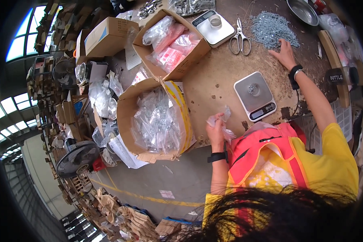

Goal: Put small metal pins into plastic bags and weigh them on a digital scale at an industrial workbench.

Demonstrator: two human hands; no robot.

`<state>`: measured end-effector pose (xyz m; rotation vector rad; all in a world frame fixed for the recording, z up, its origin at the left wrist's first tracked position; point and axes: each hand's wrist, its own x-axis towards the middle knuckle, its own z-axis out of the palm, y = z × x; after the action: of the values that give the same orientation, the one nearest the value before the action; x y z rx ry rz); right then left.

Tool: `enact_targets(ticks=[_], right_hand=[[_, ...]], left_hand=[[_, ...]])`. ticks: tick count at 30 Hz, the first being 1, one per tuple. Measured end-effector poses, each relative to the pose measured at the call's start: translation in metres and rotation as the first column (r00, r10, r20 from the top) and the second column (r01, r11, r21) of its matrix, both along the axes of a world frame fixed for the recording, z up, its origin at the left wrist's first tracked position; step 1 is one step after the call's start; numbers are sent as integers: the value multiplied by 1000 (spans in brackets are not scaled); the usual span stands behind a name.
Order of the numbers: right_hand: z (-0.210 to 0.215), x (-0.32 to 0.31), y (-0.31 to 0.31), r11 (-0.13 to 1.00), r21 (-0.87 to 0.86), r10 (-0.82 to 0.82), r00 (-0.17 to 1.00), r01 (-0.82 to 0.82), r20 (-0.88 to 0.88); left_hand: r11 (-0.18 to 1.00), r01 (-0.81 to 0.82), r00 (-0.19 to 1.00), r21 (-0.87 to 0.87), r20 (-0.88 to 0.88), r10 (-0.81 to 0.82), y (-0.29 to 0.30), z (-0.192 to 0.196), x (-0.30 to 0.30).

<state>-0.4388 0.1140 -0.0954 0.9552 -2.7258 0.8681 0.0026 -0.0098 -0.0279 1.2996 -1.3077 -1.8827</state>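
Note:
My left hand (216, 128) is closed around a crumpled clear plastic bag (226, 114) at the table's near edge. My right hand (285, 55) reaches to the near side of a pile of small silvery metal pieces, apparently screws (271, 29); its thumb and fingers are spread, with the fingertips at the pile's edge. Between my hands lies a white digital scale (246, 103) with a lit display. On its pan sits a small heap of the same metal pieces (253, 89), seemingly in a small round dish.
Left of my hands stands an open carton (127, 117) full of clear bags with metal pieces. Behind it, another carton (197, 51) holds pink and clear bags. Scissors (240, 38) lie beside a second scale (214, 32) bearing a round cup. A metal bowl (303, 12) sits far right.

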Motion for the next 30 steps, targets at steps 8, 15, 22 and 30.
enact_targets(ticks=[8, 15, 22, 30], right_hand=[[-11, -21, -1, 996, 24, 77, 986, -81, 149], [5, -13, 15, 993, -119, 36, 957, -2, 286], [56, 54, 12, 951, -290, 280, 682, -103, 675], [107, 147, -4, 796, -283, 593, 592, -535, 546]], left_hand=[[1000, 3, 1000, 7, 16, -3, -3, 2, -4], [1000, 12, 1000, 24, 28, -13, -5, 10, -12], [999, 22, 1000, 43, 10, -22, -6, 9, -15], [996, 80, 997, 32, 13, -81, -11, 3, -13]])
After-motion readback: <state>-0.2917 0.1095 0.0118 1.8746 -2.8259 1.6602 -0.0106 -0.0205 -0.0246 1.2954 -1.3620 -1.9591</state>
